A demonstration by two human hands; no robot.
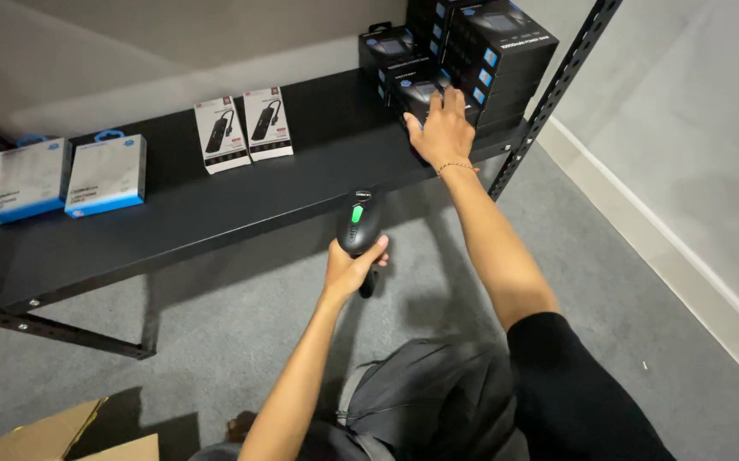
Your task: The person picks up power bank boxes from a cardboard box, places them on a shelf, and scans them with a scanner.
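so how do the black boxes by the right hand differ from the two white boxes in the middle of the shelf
The black boxes are dark with blue accents; the white boxes are pale with a red strip on top. The black boxes are stacked several high at the shelf's right end; the white boxes lie flat, side by side, unstacked. The right hand touches the black boxes; nothing touches the white boxes. Both sit on the black shelf.

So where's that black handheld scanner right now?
In the head view the scanner sits in the person's left hand, low centre, just in front of the black shelf edge, left of the outstretched right arm.
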